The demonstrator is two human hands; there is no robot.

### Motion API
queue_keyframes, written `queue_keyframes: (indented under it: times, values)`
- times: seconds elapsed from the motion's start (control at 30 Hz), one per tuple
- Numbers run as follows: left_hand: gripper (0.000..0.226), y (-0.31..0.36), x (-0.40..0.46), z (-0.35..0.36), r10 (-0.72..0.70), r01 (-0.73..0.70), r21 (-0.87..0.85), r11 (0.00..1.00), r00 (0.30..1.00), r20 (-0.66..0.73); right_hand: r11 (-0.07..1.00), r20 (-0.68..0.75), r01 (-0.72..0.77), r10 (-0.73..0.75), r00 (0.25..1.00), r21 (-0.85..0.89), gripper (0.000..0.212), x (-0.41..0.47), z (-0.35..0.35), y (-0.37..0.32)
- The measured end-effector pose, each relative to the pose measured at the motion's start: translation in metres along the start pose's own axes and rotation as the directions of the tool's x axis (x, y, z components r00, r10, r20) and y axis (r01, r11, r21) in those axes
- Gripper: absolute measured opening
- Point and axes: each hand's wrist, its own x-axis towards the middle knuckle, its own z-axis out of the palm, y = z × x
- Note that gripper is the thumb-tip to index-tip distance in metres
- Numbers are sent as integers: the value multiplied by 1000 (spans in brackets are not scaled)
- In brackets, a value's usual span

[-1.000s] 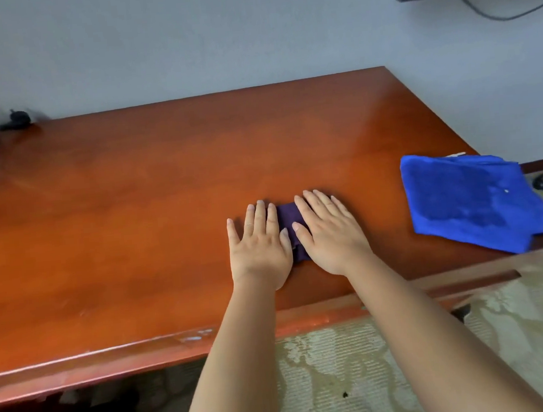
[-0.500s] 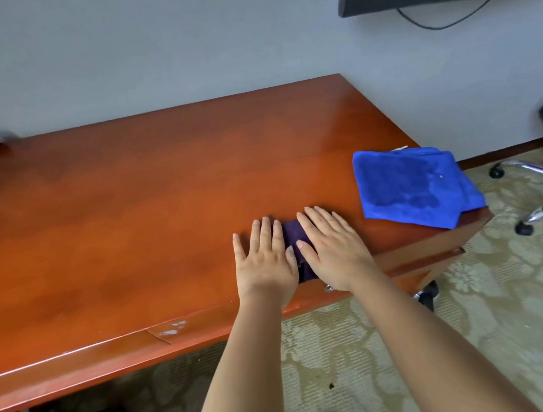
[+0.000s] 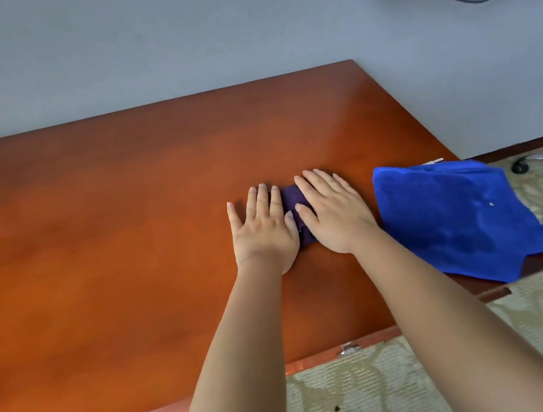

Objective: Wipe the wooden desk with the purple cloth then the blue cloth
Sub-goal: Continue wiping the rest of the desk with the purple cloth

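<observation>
Purple cloth (image 3: 292,201) lies folded small on the wooden worktop (image 3: 119,234), pinned under both hands: left hand (image 3: 263,227) and right hand (image 3: 334,212) press it flat with fingers straight. Judging by this, the first wipe is under way. Just right of the purple cloth, the blue cloth (image 3: 459,220) lies untouched. No readable writing shows.

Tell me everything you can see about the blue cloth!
The blue cloth is bright blue and looks soft and fuzzy, like a microfibre towel, with darker patches and a small white speck. It lies spread out, a bit rumpled, on the right end of the desk. Its near corner hangs over the desk's edge. Neither hand grips it; the right hand lies flat just beside it, at its left edge.
</observation>
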Motion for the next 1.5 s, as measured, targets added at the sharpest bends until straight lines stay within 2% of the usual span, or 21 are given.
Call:
queue_keyframes:
  times: [0.37,0.97,1.1,1.2,1.5]
  values:
    - [56,2,25,-2,-33,32,-14,999,999,-6,1000,34,-18,17,999,17,57,25,-2,7]
    - [56,16,-113,12,56,-55,-14,998,998,43,989,43,-137,134,990,64,59,-128,-7,-32]
    - [56,17,-120,12,66,-66,8,998,997,33,988,22,-137,136,991,66,78,-134,-5,-34]
    - [56,17,-115,13,77,-78,20,997,997,19,990,15,-131,131,991,49,61,-129,-2,-30]
    - [56,18,-64,10,77,-78,15,997,997,8,988,24,-141,140,990,66,59,-84,-3,-13]
